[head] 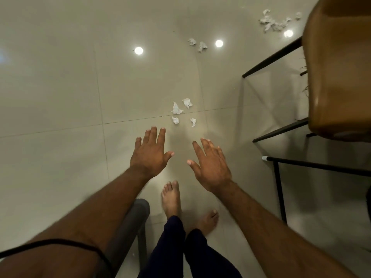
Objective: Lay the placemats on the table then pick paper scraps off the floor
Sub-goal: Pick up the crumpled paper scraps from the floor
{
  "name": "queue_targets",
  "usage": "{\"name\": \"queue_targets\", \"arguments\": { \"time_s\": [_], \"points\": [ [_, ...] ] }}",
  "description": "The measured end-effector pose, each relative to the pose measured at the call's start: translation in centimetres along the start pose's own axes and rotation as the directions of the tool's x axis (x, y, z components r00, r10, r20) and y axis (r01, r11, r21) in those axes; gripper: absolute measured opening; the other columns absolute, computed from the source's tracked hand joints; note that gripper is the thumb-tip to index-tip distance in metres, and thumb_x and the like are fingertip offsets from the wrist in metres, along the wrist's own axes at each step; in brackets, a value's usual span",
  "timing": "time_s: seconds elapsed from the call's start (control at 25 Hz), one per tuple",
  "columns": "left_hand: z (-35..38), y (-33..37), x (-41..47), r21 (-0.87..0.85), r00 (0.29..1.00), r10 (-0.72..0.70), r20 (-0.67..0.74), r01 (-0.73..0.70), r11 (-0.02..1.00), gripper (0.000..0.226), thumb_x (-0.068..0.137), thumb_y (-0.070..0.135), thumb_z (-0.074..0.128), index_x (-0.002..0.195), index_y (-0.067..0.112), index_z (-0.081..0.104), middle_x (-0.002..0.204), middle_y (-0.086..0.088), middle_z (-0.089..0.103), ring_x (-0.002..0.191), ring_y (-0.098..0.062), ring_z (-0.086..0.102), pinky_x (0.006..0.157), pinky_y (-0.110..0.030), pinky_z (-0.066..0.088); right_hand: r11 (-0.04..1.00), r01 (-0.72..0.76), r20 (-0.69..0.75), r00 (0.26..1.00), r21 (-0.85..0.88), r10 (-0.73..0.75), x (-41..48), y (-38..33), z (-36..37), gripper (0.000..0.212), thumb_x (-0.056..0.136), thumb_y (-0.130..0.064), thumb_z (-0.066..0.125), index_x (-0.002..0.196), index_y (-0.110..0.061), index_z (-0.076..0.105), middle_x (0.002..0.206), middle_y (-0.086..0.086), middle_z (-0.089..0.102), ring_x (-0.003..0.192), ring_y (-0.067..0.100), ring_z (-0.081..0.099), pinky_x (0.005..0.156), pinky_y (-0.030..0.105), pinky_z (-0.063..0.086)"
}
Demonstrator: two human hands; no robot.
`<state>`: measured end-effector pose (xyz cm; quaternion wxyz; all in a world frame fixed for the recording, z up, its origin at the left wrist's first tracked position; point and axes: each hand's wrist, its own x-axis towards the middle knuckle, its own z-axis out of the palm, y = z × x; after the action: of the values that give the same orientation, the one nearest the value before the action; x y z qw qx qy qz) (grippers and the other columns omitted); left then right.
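**STATUS: BOTH GRIPS WIDE ABOVE FLOOR, SCRAPS UNTOUCHED**

1. Left grip [149, 155]: bare hand, palm down, held out over the floor [60, 87]. The fingers are straight and spread, with the thumb out to the side. It is wide and holds nothing.

2. Right grip [210, 167]: bare hand, palm down. The fingers are spread and slightly bent, and the thumb points toward the left grip. It is wide and holds nothing. The two grips are side by side and apart, thumbs facing each other.

3. Near scraps [176, 109]: four crumpled white paper pieces on the floor, just beyond the fingertips of both grips. Two lie past a tile joint and two on the near side. Neither grip touches them.

4. Mid scraps [202, 46]: two crumpled pieces farther out, close together, beside a light spot [219, 43].

5. Far scraps [275, 24]: a loose pile at upper right, near the chair [339, 67].

6. Chair: tan seat at the right edge, on thin black legs [273, 57]. Below it is a black frame [321, 167] with a white end cap.

7. Person: bare feet [171, 197] on the tiles below the grips, one ahead of the other, with dark trousers [174, 247] above. A grey seat [136, 213] sits under the left forearm. A thin black cord [60, 240] crosses that forearm at lower left.
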<state>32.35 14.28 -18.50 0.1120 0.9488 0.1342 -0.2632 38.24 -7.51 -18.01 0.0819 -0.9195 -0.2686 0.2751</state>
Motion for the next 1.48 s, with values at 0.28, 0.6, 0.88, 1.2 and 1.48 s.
{"name": "queue_targets", "arguments": {
  "time_s": [0.28,0.6,0.88,1.2,1.48],
  "points": [
    [5.8,-6.1,4.6,-0.183,0.963,-0.247,-0.112,0.225,0.957,0.084,0.102,0.054,0.045,0.164,0.011,0.008,0.169,-0.018,0.017,0.155,-0.037,0.021,0.122,-0.056,0.025,0.991,0.136,0.079,0.988,0.009,-0.136,8.6,-1.8,7.1,0.069,0.101,-0.057,0.034,0.158,-0.023,0.013,0.167,0.006,0.011,0.155,0.025,0.007,0.124,0.047,0.008],
    [12.1,-12.5,6.6,-0.270,0.908,-0.418,-0.030,0.396,0.878,0.089,0.087,0.003,0.052,0.164,0.013,0.009,0.170,-0.020,0.013,0.155,-0.037,0.020,0.124,-0.051,0.024,0.937,0.346,0.169,0.927,-0.042,-0.335,16.1,-4.1,16.6,0.068,0.099,-0.045,0.047,0.155,-0.014,0.024,0.165,0.010,0.019,0.152,0.029,0.015,0.123,0.048,0.014],
    [17.0,-15.3,9.5,-0.282,0.911,-0.412,-0.005,0.394,0.875,0.083,0.091,0.014,0.054,0.163,0.013,0.013,0.169,-0.022,0.013,0.153,-0.041,0.024,0.123,-0.052,0.026,0.878,0.479,0.241,0.852,-0.002,-0.465,22.0,-8.2,25.4,0.064,0.096,-0.025,0.057,0.153,-0.011,0.031,0.162,0.010,0.027,0.150,0.034,0.021,0.121,0.046,0.026],
    [21.4,-16.7,13.0,-0.244,0.933,-0.360,-0.027,0.343,0.907,0.084,0.091,0.020,0.057,0.162,0.016,0.013,0.169,-0.023,0.014,0.149,-0.042,0.031,0.119,-0.053,0.032,0.783,0.621,0.337,0.746,-0.042,-0.574,26.8,-10.2,32.3,0.043,0.098,-0.009,0.051,0.141,-0.012,0.054,0.152,0.009,0.044,0.146,0.039,0.028,0.118,0.047,0.032],
    [22.4,-16.4,13.8,-0.240,0.922,-0.386,-0.036,0.367,0.899,0.083,0.088,0.015,0.057,0.160,0.019,0.017,0.168,-0.020,0.018,0.145,-0.042,0.036,0.116,-0.053,0.035,0.702,0.704,0.378,0.682,-0.108,-0.626,27.0,-7.3,32.1,0.021,0.093,-0.008,0.057,0.111,-0.007,0.069,0.111,0.011,0.066,0.107,0.030,0.056,0.087,0.039,0.050]
  ]
}}
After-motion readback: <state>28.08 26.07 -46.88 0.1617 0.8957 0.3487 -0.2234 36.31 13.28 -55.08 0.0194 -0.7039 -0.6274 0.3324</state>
